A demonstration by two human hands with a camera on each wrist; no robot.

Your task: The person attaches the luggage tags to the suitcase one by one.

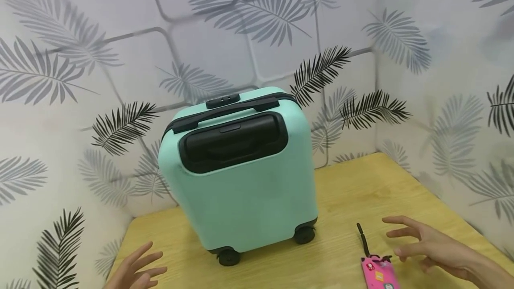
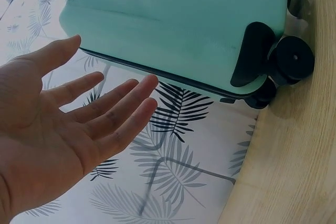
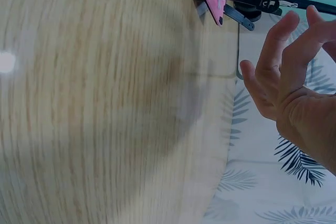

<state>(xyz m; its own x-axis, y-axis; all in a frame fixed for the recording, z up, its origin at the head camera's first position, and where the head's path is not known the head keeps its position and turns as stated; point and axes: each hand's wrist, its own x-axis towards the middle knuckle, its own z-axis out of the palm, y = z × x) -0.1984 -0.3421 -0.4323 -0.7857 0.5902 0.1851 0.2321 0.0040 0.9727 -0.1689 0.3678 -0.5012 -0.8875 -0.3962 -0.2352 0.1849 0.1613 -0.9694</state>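
A mint-green suitcase (image 1: 249, 204) stands upright on its black wheels (image 1: 305, 234), with a black carry handle (image 1: 229, 113) and a combination lock (image 1: 222, 100) on top. My left hand (image 1: 136, 269) hovers off its lower left, fingers spread and holding nothing; in the left wrist view the left hand (image 2: 79, 119) appears beside the case. My right hand (image 1: 433, 244) is just right of a pink luggage tag (image 1: 379, 273) with a black strap (image 1: 363, 240), its fingers loosely bent. In the right wrist view, no object sits in the right hand (image 3: 299, 72).
Everything rests on a light wood-grain table (image 1: 349, 191) with rounded corners. Leaf-patterned wall covering (image 1: 241, 35) rises right behind the suitcase and along both sides. The tag lies to the right front of the suitcase.
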